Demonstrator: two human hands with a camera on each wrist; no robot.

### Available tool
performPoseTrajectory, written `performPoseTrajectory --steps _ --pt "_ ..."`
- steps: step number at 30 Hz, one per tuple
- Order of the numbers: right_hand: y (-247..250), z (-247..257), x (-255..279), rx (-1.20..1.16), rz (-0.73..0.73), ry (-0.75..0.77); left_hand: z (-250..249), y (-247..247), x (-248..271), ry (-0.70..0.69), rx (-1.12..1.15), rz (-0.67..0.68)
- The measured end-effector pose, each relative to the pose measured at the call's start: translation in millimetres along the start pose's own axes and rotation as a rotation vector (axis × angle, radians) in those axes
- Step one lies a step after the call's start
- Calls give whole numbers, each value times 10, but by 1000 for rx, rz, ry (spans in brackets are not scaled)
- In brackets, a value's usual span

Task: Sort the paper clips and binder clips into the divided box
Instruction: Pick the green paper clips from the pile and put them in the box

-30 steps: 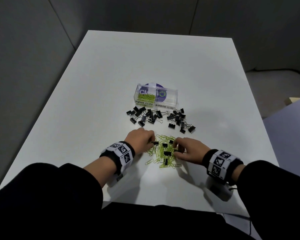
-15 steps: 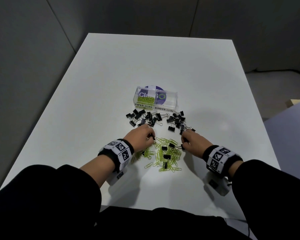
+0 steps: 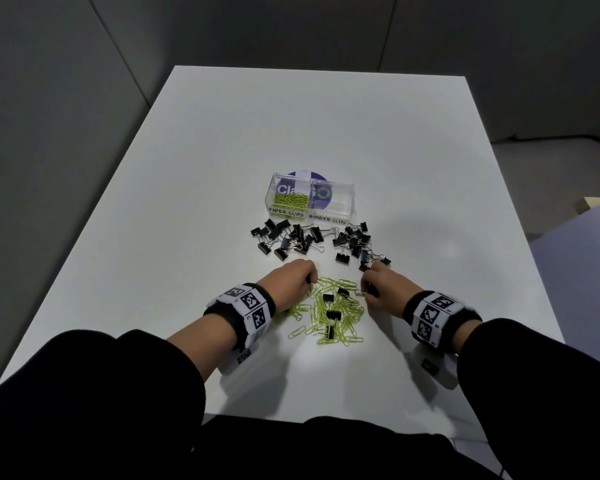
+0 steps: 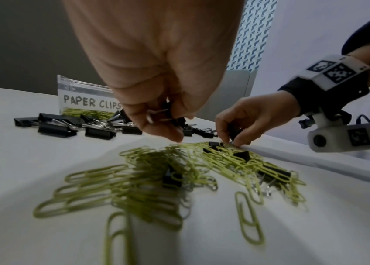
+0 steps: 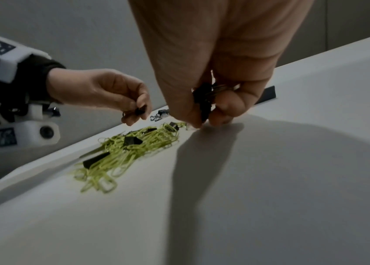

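Now my right hand (image 3: 383, 289) has pulled back from the middle of the heap to its far right edge, fingers curled round a black binder clip (image 5: 204, 100); my left hand (image 3: 291, 280) has drawn back to the heap's left edge, pinching a second binder clip (image 4: 163, 114) by its wire handles. I read that as two more black clips picked out of the green paper clips (image 3: 326, 313), where a few black ones are left. Beyond my knuckles the loose binder clips (image 3: 319, 239) lie in a row just before the divided box (image 3: 340, 206), whose left compartment holds paper clips while the binder-clip side looks empty, on the white table (image 3: 187, 202).
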State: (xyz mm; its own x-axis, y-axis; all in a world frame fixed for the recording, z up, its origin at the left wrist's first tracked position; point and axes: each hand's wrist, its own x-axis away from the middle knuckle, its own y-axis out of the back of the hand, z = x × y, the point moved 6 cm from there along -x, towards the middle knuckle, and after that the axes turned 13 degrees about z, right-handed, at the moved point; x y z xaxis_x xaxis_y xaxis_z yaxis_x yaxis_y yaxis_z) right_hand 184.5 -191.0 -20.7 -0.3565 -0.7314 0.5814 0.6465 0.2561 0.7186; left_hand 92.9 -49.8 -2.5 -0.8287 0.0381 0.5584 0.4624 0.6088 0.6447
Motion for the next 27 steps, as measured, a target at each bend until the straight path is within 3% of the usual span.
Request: performPoseTrajectory --steps 5,10,15,18,21,27 --pt "78 53 -25 -126 -2 27 -165 -86 -80 -39 -137 14" --pt "44 214 -78 -16 31 69 -213 -152 -197 -13 -372 52" --pt "-66 254 -80 125 76 98 -135 -170 -156 -16 -404 57" --pt "-72 271 -46 183 73 124 -127 -160 -110 -36 -428 -21" --pt "-47 328 -16 250 64 175 -150 -138 -107 30 -447 -85" --pt "-56 315 -28 222 82 148 -118 -188 -172 83 -449 -27"
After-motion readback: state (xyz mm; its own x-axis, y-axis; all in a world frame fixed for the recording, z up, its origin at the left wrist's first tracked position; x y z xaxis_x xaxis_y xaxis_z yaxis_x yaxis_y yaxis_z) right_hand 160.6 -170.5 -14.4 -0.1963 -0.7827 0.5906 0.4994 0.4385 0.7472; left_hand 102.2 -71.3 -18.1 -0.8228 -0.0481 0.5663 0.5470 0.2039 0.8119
